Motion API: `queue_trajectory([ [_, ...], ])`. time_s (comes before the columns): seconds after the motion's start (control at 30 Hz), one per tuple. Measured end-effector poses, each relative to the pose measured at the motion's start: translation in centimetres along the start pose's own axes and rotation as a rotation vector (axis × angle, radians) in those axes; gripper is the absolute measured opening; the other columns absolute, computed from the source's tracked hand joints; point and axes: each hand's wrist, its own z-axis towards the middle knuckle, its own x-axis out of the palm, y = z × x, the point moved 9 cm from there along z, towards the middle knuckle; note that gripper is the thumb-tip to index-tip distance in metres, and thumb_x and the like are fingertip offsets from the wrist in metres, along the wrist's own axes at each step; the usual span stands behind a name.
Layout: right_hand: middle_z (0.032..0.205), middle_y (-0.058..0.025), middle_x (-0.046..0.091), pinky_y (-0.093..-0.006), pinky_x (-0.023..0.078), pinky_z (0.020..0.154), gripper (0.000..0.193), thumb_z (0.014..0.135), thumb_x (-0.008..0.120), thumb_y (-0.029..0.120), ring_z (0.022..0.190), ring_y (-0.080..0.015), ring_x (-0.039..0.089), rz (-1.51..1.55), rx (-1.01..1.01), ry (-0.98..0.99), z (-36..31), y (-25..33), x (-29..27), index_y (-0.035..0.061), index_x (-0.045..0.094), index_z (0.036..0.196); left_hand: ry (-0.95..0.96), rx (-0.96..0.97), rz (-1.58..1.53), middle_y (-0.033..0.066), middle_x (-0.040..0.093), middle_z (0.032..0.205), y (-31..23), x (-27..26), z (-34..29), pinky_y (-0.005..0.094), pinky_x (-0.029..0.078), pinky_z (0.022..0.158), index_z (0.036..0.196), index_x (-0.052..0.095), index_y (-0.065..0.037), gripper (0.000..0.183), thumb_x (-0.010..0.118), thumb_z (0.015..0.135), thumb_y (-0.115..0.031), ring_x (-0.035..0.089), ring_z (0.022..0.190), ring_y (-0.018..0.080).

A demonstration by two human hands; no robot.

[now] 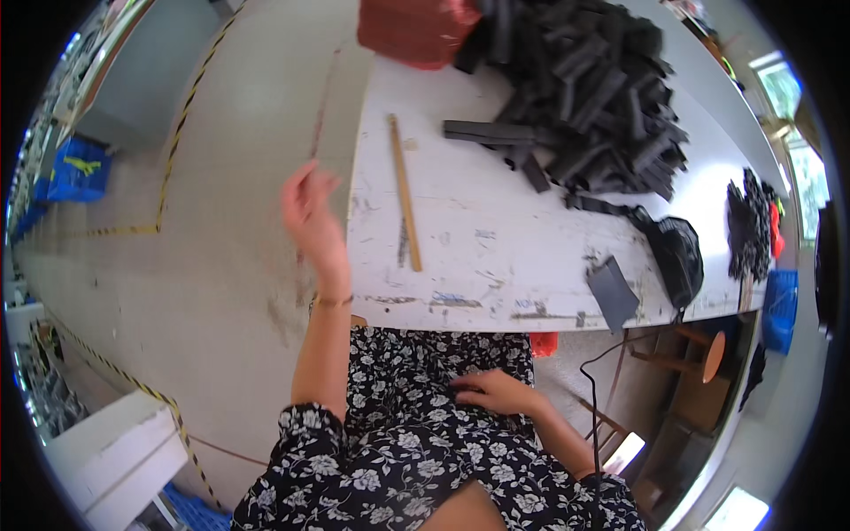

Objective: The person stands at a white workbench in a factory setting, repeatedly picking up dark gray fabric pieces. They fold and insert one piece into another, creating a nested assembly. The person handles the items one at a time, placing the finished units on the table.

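Observation:
My left hand (312,217) is raised off the left edge of the white table (460,221), over the floor. It is slightly blurred; its fingers look loosely apart and nothing shows in them. My right hand (498,390) lies on the dark floral cloth over my lap, fingers stretched and holding nothing. Nearest to the left hand on the table is a long wooden ruler-like strip (405,190). A big heap of dark grey folded fabric pieces (593,97) covers the far part of the table, with one strip (487,133) sticking out to the left.
A red bag (412,31) sits at the table's far left corner. Toward the right lie a black cap-like item with a strap (675,257) and a grey fabric scrap (613,292) overhanging the front edge. A black cable (591,380) hangs below, beside a wooden stool (708,354).

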Motion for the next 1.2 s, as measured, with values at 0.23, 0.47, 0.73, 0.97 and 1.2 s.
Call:
queue_trajectory([
  [0.23, 0.115, -0.0212, 0.062, -0.0420, 0.046, 0.094, 0.032, 0.089, 0.061, 0.001, 0.108, -0.0361, 0.059, -0.255, -0.146, -1.293, -14.4, 1.2, -16.2, -0.0011, 0.058, 0.121, 0.597, 0.479, 0.544, 0.0163, 0.055, 0.133, -1.2, 24.2, -5.5, 0.0421, 0.044, 0.099, 0.130, 0.054, -0.006, 0.036, 0.056, 0.094, -0.012, 0.053, 0.121, 0.0387],
  [0.47, 0.150, -0.0133, 0.041, -0.0536, 0.020, 0.115, 0.054, 0.097, 0.052, 0.033, 0.142, -0.0356, 0.030, -0.678, 0.398, -1.403, -17.4, -13.8, -20.2, 0.0081, 0.042, 0.144, 0.763, 0.741, 1.113, 0.0134, 0.050, 0.140, 2.8, 26.3, -17.6, 0.0528, 0.038, 0.099, 0.130, 0.057, -0.012, 0.040, 0.058, 0.091, -0.020, 0.046, 0.126, 0.0393],
  [0.73, 0.151, -0.0154, 0.037, -0.0540, 0.021, 0.114, 0.058, 0.093, 0.061, 0.030, 0.142, -0.0382, 0.029, -0.581, 0.085, -1.476, -16.1, -10.3, -19.0, 0.0076, 0.043, 0.143, 0.742, 0.425, 0.868, 0.0178, 0.050, 0.137, -4.9, 18.6, -25.7, 0.0491, 0.041, 0.097, 0.133, 0.053, -0.007, 0.049, 0.062, 0.091, -0.031, 0.049, 0.122, 0.0370],
  [0.97, 0.114, -0.0098, 0.056, -0.0428, 0.043, 0.088, 0.042, 0.082, 0.067, 0.019, 0.102, -0.0276, 0.052, -0.942, 0.075, -1.324, -16.5, -8.5, -18.0, 0.0029, 0.059, 0.120, 0.745, 0.375, 0.761, 0.0105, 0.068, 0.093, -4.7, 19.2, -20.9, 0.0381, 0.050, 0.079, 0.100, 0.068, -0.001, 0.032, 0.076, 0.082, -0.026, 0.063, 0.091, 0.0270],
  [1.2, 0.090, -0.0103, 0.054, -0.0405, 0.044, 0.076, 0.017, 0.080, 0.058, 0.009, 0.085, -0.0273, 0.054, -1.168, 0.038, -1.164, -14.4, -8.6, -17.1, 0.0032, 0.058, 0.096, 0.767, 0.031, 0.534, 0.0102, 0.067, 0.083, -2.9, 17.5, -20.8, 0.0341, 0.052, 0.064, 0.093, 0.066, 0.001, 0.023, 0.070, 0.087, -0.021, 0.065, 0.071, 0.0203],
])
